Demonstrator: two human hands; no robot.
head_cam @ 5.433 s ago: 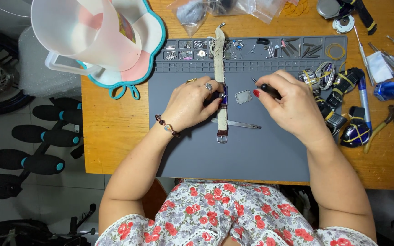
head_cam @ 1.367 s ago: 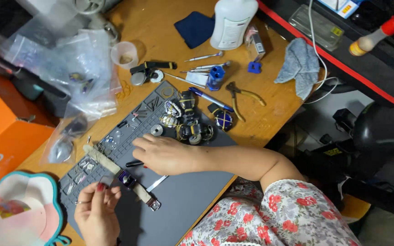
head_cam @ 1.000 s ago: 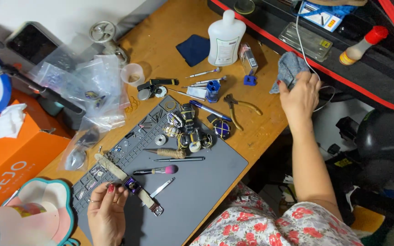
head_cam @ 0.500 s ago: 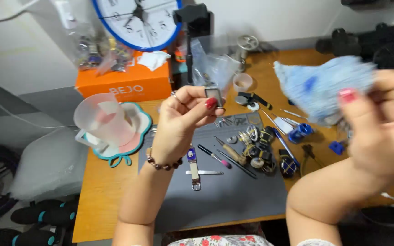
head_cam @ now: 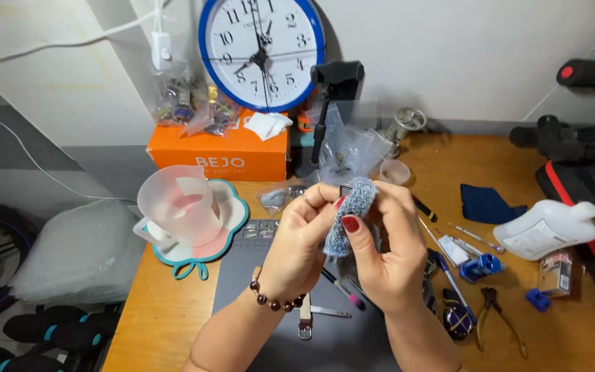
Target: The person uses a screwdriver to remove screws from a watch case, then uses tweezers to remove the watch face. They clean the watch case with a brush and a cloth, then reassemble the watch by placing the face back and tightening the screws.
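A wooden workbench (head_cam: 173,324) stands against a pale wall, where a round blue-rimmed wall clock (head_cam: 262,52) leans above an orange cardboard box (head_cam: 218,153) piled with small clear bags of parts, so the spares sit out of the way yet within reach. Over the dark grey rubber work mat (head_cam: 242,286) the 2 hands are raised together, close to the person's eyes, which suits close work on something small. The left hand (head_cam: 299,241), with a brown bead bracelet (head_cam: 275,300) at the wrist, is curled with its fingertips pinched on a small dark square-edged metal piece (head_cam: 346,188), of which only the top edge shows; I cannot tell what it is. The right hand (head_cam: 380,251) is curled as well, thumb and fingers pressing a blue-grey fuzzy cloth (head_cam: 349,213) around that piece, so the cloth wraps it from the right while the left hand steadies it. Below the hands, on the mat, lie a pale strap with a metal buckle (head_cam: 305,321), a thin silver pin (head_cam: 330,313) and a slim tool with a pink tip (head_cam: 342,293), left flat where they cannot roll away. To the left, a frosted plastic measuring jug (head_cam: 177,203) stands upright on a teal-edged pink coaster (head_cam: 232,213). To the right, well apart from the hands, lie a folded navy cloth (head_cam: 487,203), a white plastic bottle on its side (head_cam: 545,231), small blue-handled tools (head_cam: 480,265) and a pair of brown-handled pliers (head_cam: 494,313), spread out singly so each can be picked up at a glance.
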